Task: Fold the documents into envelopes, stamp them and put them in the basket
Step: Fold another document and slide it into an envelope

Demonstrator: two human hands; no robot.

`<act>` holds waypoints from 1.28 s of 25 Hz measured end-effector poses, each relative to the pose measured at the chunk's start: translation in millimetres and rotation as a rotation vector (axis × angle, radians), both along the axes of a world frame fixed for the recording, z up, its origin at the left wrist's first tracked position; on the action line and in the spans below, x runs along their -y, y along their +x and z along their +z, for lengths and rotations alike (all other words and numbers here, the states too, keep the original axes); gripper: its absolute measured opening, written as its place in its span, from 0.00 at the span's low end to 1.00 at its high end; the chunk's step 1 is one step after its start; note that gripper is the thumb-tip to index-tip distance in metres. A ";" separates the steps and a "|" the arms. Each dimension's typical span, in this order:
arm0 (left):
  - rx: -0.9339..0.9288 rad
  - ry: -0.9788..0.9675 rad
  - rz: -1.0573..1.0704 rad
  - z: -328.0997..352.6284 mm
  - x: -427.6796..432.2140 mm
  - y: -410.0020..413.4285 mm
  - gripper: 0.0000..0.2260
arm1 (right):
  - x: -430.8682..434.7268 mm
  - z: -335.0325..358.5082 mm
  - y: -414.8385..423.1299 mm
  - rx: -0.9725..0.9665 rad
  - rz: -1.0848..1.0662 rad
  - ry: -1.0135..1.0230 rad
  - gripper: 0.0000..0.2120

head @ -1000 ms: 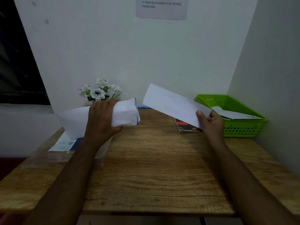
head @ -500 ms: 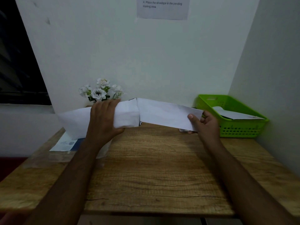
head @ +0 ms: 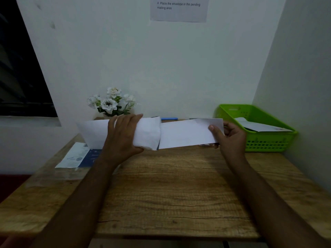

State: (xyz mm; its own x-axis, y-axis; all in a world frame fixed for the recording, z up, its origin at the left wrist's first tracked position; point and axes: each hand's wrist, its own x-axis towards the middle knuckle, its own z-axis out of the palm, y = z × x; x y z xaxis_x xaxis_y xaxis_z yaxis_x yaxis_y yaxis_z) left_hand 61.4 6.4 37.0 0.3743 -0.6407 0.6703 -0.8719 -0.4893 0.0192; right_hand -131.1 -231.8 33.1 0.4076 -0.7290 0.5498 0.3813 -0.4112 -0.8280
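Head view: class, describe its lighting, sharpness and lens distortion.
Head view: dim light with soft shadows and no glare; the envelope and folded document are the brightest patches. Head view: the wall notice is legible, the leaflet print too blurred to read. Head view: the wide lens slants the window edge.

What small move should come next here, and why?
Probably the right hand pushes the folded sheet leftward, deeper into the envelope gripped by the left hand: the sheet's end sits just at the envelope's open mouth, most of it outside.
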 end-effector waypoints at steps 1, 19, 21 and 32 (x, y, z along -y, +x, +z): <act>0.006 0.009 0.003 -1.0 0.3 0.6 0.43 | 0.8 0.3 0.0 0.012 -0.018 0.003 0.10; 0.052 0.051 -0.034 -6.5 11.9 -11.9 0.41 | -12.6 -4.6 4.5 -0.244 0.376 0.015 0.18; 0.053 0.038 -0.027 -5.4 12.1 -13.5 0.42 | -11.7 -3.0 4.8 -0.224 0.353 0.063 0.14; 0.115 0.078 0.019 -2.7 21.8 -28.7 0.45 | -11.2 -2.0 2.1 -0.208 0.321 0.335 0.10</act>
